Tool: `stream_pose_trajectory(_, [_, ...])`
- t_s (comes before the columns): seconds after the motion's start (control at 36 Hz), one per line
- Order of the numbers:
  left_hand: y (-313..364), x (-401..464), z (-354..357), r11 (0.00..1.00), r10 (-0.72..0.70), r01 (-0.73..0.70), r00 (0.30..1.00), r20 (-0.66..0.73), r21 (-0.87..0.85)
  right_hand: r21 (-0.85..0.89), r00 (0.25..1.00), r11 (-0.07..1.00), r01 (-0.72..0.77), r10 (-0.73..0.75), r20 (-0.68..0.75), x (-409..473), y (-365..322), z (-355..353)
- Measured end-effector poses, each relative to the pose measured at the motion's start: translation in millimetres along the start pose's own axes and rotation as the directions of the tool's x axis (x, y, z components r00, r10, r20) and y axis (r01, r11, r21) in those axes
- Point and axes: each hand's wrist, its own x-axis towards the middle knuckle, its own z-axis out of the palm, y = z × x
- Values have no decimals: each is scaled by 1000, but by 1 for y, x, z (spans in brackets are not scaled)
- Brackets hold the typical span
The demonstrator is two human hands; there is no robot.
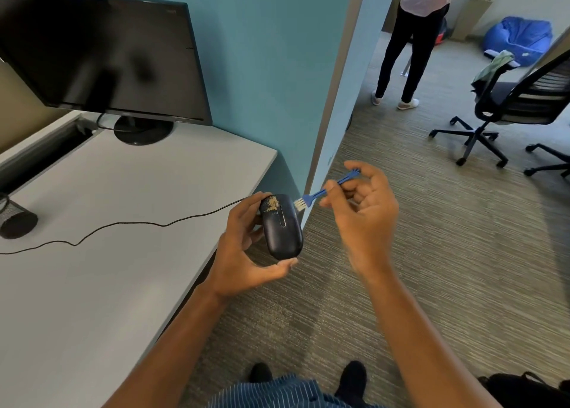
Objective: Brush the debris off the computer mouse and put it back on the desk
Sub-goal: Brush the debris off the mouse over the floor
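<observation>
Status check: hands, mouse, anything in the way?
Left hand holds mouse off the desk edge. Right hand pinches blue brush, bristles beside mouse's front. Debris patch still on mouse. Nothing blocking.

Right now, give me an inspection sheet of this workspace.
Surface: grey desk, mostly bare.
Job's things: black mouse held off the desk edge, tan debris near its front; blue brush, bristles beside the mouse.
Clutter: mesh cup; monitor.
Hands: left hand grips the mouse; right hand pinches the brush.
Cables: mouse cord trails across the desk.
Surroundings: office chair, bean bag, a person standing.
</observation>
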Motion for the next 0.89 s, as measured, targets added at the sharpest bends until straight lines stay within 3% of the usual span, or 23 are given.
stream_pose_trajectory(0.11, [0,1,0,1000,3,-3,1000,-1,-20,76,972,995,-57,38,233,-4,-1,-7])
stream_pose_trajectory(0.17, [0,2,1,1000,10,-10,1000,-1,-21,2,978,998,-60,59,199,-6,0,-6])
stream_pose_trajectory(0.28, [2,-1,0,1000,-3,3,1000,-3,-15,-32,999,998,-45,44,-24,-7,4,-8])
stream_pose_trajectory(0.44, [2,-1,0,1000,10,-10,1000,-6,-12,56,988,997,-49,40,152,-12,6,-13])
stream_pose_trajectory(0.58, [1,-3,0,1000,16,-16,1000,1,4,-23,999,999,-45,44,-30,-11,7,-8])
stream_pose_trajectory(0.72, [4,-5,-1,1000,9,-9,1000,5,-17,13,988,999,-34,32,152,-5,1,-6])
stream_pose_trajectory(0.83, [6,-6,-2,1000,4,-4,1000,8,-16,-54,998,997,-58,59,33,2,-1,2])
stream_pose_trajectory(0.89, [6,-7,-3,1000,6,-6,1000,9,-12,-22,997,998,-58,59,54,5,-2,2])
